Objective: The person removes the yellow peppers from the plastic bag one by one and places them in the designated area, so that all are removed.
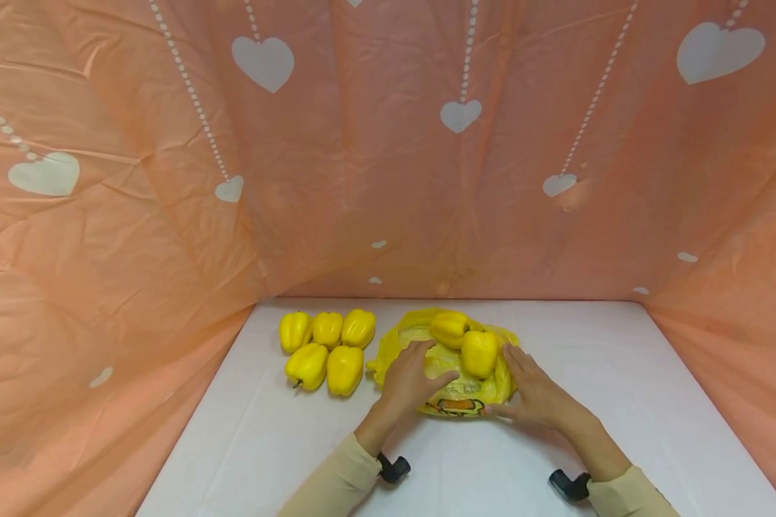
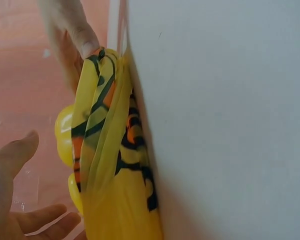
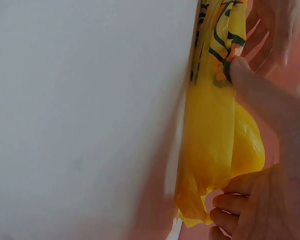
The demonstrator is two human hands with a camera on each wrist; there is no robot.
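Observation:
A yellow plastic bag (image 1: 394,345) with a printed orange and black picture lies on the table, its top spread open. Two yellow bell peppers, one at the back (image 1: 449,329) and one nearer (image 1: 481,354), sit at its right half. My left hand (image 1: 409,377) hovers over the bag's left side, thumb and fingers spread with nothing between them. Along the right edge rests my right hand (image 1: 539,391); its thumb (image 3: 245,75) touches the printed front of the bag, and its extended fingers lie by the bag's side, close to a pepper.
Several more yellow bell peppers (image 1: 345,370) stand grouped in two rows left of the bag. The white table (image 1: 595,345) runs back to a pink-orange curtain (image 1: 388,179) with white hearts, which also hangs at both sides.

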